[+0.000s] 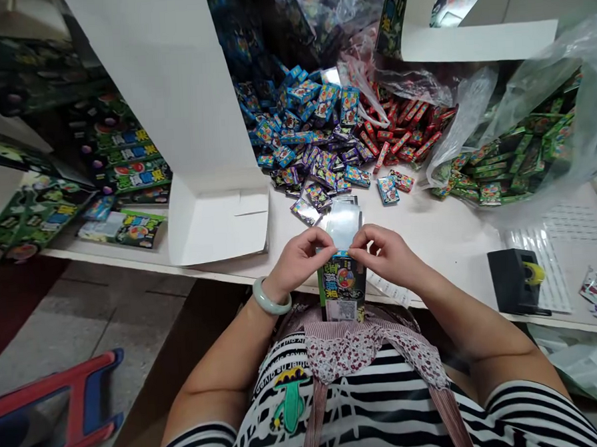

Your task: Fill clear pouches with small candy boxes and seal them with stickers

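A black and green printed candy box (342, 284) stands at the table's front edge, close to my apron. Its top end faces away from me, with a pale, shiny flap (344, 224) sticking up beyond it. My left hand (307, 256) is closed, thumb and forefinger pinching the left side of the box's top edge. On the right side, my right hand (380, 249) pinches the same edge with thumb and fingertips. A bit of blue shows between the fingertips at the opening. Small purple boxes (320, 172) lie just beyond my hands.
Blue boxes (302, 103), red boxes (404, 134) and bagged green boxes (515, 159) are heaped at the back. An upright white carton (218, 221) stands left. A tape dispenser (516, 282) sits at the right front edge. A red and blue stool (63, 409) is on the floor.
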`<act>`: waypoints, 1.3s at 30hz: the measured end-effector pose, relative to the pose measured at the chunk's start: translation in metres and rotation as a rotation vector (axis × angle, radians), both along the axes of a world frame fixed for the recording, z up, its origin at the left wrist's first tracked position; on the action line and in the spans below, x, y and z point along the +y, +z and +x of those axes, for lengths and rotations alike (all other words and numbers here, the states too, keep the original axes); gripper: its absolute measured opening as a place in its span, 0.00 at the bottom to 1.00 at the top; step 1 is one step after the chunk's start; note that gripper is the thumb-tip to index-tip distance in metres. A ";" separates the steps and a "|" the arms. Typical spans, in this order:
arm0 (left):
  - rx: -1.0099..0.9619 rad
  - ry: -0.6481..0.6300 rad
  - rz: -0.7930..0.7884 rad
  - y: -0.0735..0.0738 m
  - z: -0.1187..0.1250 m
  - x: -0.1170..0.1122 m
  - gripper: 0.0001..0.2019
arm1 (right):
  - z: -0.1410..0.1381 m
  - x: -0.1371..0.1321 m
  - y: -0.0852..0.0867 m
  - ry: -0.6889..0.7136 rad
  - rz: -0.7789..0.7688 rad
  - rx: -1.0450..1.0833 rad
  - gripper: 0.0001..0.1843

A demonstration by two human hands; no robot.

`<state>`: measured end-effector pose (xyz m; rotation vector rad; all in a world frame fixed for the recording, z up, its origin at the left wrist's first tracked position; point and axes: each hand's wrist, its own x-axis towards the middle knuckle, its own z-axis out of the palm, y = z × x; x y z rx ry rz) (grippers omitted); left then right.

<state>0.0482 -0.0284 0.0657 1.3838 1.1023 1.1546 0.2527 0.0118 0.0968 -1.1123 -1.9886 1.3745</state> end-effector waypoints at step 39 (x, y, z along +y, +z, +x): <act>0.473 -0.092 0.511 -0.015 -0.001 -0.004 0.03 | 0.006 -0.001 -0.013 -0.033 0.186 -0.118 0.06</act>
